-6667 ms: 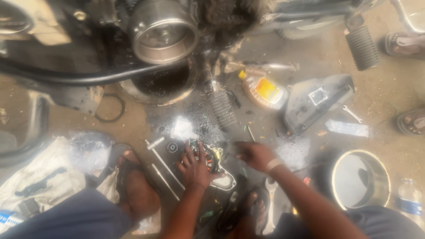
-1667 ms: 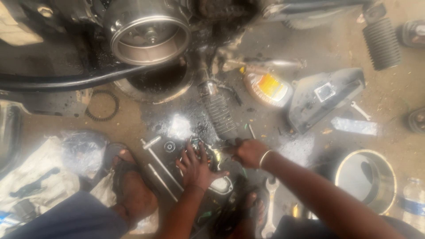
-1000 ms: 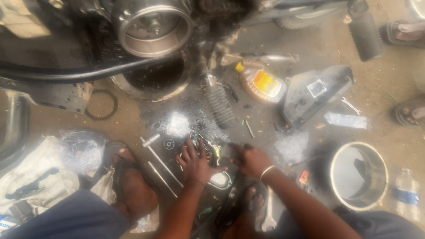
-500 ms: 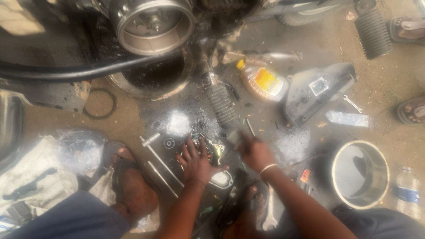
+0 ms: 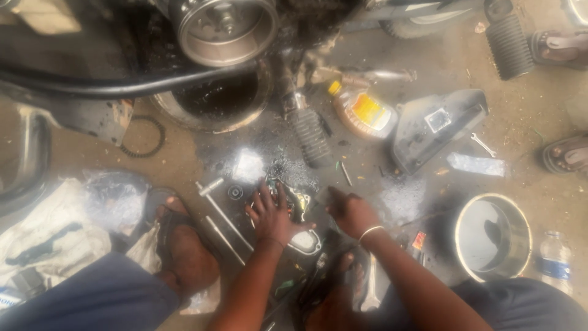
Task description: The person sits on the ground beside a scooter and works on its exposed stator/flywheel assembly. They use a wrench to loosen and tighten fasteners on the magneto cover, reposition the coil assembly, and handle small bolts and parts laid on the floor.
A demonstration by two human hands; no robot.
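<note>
The left hand (image 5: 272,214) lies flat, fingers spread, pressing on a small dark engine part (image 5: 298,202) on the oily floor (image 5: 202,153). The part shows just past its fingertips. The right hand (image 5: 352,211) rests beside it, fingers curled; whether they grip anything cannot be told.

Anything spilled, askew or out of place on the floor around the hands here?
Yes. A dark oily stain spreads over the concrete ahead of the left hand and right hand. An amber bottle lies tipped on its side beside it, and a small wrench lies loose on the floor farther right.
</note>
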